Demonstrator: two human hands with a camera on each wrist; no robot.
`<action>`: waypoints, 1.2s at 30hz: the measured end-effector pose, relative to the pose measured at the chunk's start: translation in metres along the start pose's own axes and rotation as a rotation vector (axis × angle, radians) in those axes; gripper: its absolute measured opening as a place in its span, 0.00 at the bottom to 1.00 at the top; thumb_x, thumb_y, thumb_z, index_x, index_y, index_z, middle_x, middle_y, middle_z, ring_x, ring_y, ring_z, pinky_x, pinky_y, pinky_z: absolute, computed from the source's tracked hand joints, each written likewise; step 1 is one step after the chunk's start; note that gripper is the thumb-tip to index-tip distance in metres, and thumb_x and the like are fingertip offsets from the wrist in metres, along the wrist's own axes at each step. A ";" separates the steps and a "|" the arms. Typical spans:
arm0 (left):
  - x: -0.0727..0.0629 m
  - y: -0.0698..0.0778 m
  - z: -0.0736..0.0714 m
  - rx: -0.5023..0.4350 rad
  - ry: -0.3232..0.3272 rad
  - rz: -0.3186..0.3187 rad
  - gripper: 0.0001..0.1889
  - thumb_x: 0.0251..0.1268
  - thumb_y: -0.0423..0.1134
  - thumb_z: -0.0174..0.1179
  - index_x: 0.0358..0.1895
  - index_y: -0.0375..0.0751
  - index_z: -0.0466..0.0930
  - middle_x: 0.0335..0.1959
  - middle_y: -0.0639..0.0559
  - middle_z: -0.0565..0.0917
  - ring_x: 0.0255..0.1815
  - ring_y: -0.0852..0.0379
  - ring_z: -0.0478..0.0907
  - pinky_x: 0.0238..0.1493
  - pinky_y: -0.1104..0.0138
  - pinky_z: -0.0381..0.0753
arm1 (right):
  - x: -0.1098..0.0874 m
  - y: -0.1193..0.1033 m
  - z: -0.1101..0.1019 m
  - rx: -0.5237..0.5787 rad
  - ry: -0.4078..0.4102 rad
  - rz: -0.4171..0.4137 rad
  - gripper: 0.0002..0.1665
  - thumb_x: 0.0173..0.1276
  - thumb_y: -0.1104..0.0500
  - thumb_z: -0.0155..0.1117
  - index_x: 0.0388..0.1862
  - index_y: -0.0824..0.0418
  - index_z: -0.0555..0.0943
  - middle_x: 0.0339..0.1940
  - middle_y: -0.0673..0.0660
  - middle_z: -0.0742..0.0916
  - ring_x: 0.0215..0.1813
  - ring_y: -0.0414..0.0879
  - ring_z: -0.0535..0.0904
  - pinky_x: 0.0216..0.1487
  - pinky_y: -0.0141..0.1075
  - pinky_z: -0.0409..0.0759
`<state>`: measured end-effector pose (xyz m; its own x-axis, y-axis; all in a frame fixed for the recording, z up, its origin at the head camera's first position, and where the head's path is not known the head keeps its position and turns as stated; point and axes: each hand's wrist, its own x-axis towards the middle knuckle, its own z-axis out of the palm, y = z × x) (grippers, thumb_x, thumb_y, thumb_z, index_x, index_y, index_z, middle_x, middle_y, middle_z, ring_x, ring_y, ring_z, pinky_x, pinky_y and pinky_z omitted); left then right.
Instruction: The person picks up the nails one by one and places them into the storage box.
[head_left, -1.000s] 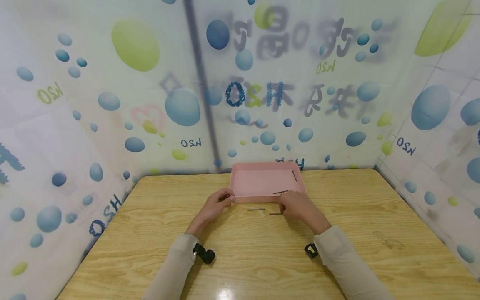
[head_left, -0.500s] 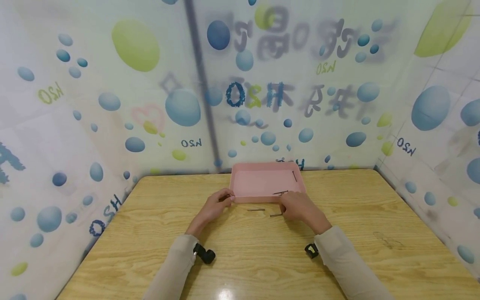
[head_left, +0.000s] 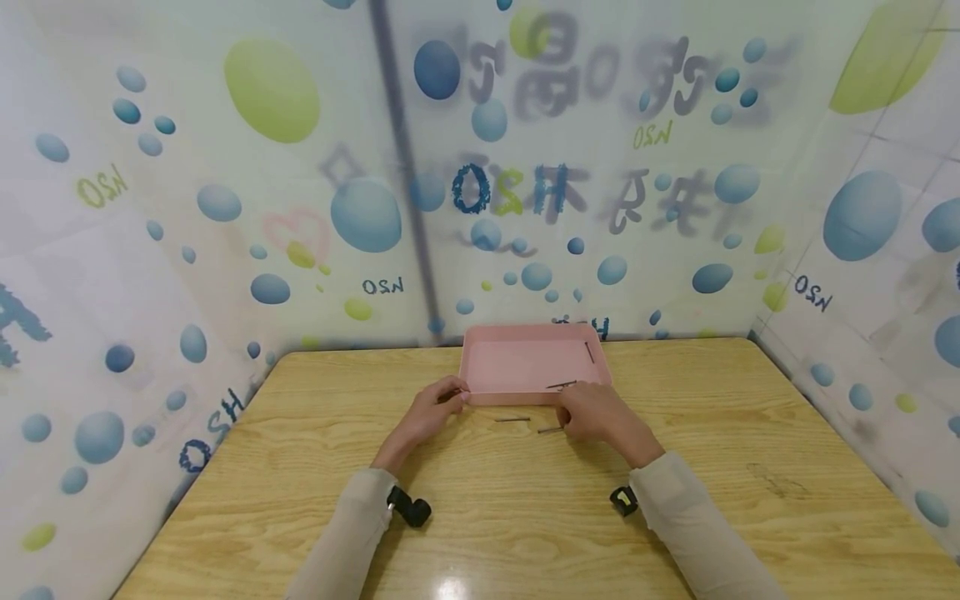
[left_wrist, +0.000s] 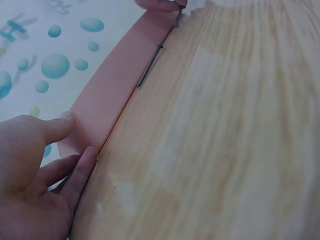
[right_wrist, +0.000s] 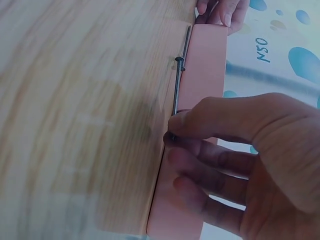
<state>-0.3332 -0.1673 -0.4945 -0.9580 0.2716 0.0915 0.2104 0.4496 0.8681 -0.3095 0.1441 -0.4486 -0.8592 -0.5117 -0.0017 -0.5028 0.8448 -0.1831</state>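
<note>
A shallow pink tray (head_left: 510, 398) stands at the back of the wooden table. My left hand (head_left: 433, 408) holds its front left corner, thumb against the front wall in the left wrist view. My right hand (head_left: 600, 412), by the front right part of the tray, pinches a nail (right_wrist: 176, 92) between thumb and index finger; the headed end sticks out to the left and the other end is hidden in the fingers. Another nail (head_left: 512, 419) lies on the table just before the tray. Inside the tray are a nail (head_left: 589, 353) near the right side and more nails (head_left: 558, 385) by the front wall.
Behind the tray hangs a white curtain (head_left: 525, 250) with blue and green dots, reaching along both sides of the table (head_left: 510, 517). Faint dark marks (head_left: 776, 479) show on the tabletop at right. Black straps with small devices (head_left: 408, 507) sit on both wrists.
The pinched nail has tilted a little, its left end dipping toward me. Both hands and the tray stay almost where they were.
</note>
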 end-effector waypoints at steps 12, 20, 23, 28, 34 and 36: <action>0.003 0.001 0.001 -0.005 0.003 0.010 0.07 0.80 0.40 0.56 0.50 0.44 0.82 0.42 0.46 0.83 0.41 0.57 0.78 0.45 0.67 0.76 | 0.000 0.003 -0.001 0.033 -0.007 -0.049 0.15 0.60 0.67 0.69 0.22 0.48 0.84 0.23 0.43 0.83 0.27 0.38 0.73 0.29 0.33 0.72; 0.002 0.002 0.001 -0.015 0.000 0.030 0.08 0.80 0.40 0.56 0.50 0.42 0.82 0.44 0.43 0.84 0.42 0.55 0.78 0.47 0.65 0.77 | -0.002 0.003 -0.001 0.027 0.027 -0.046 0.15 0.63 0.65 0.69 0.20 0.48 0.81 0.21 0.43 0.79 0.25 0.39 0.72 0.28 0.33 0.69; 0.002 0.001 0.001 -0.023 0.002 0.038 0.08 0.80 0.40 0.56 0.50 0.41 0.82 0.44 0.42 0.84 0.42 0.54 0.79 0.46 0.65 0.77 | -0.003 0.002 -0.002 0.032 0.030 -0.018 0.14 0.63 0.65 0.69 0.21 0.49 0.82 0.22 0.43 0.80 0.26 0.39 0.73 0.30 0.34 0.71; 0.001 0.000 0.001 -0.025 0.011 0.032 0.08 0.80 0.40 0.56 0.50 0.41 0.82 0.44 0.42 0.84 0.42 0.53 0.79 0.46 0.65 0.78 | -0.003 0.001 -0.005 0.034 0.044 0.004 0.12 0.63 0.63 0.69 0.23 0.49 0.82 0.22 0.44 0.81 0.27 0.40 0.74 0.33 0.35 0.73; 0.000 0.002 0.001 -0.020 0.009 0.015 0.08 0.80 0.40 0.56 0.50 0.42 0.82 0.44 0.43 0.84 0.43 0.54 0.79 0.47 0.64 0.78 | -0.002 0.002 -0.009 -0.003 0.094 -0.030 0.12 0.61 0.65 0.69 0.23 0.49 0.83 0.21 0.43 0.81 0.27 0.39 0.73 0.33 0.35 0.73; 0.000 0.003 0.001 -0.019 0.009 0.012 0.08 0.80 0.40 0.56 0.50 0.43 0.82 0.44 0.43 0.84 0.43 0.54 0.79 0.48 0.64 0.78 | -0.003 0.002 -0.011 -0.015 0.112 -0.042 0.12 0.61 0.65 0.69 0.23 0.49 0.83 0.21 0.43 0.81 0.27 0.39 0.72 0.32 0.35 0.73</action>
<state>-0.3318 -0.1648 -0.4924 -0.9571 0.2696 0.1062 0.2184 0.4304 0.8758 -0.3092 0.1490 -0.4383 -0.8422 -0.5266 0.1156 -0.5390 0.8257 -0.1662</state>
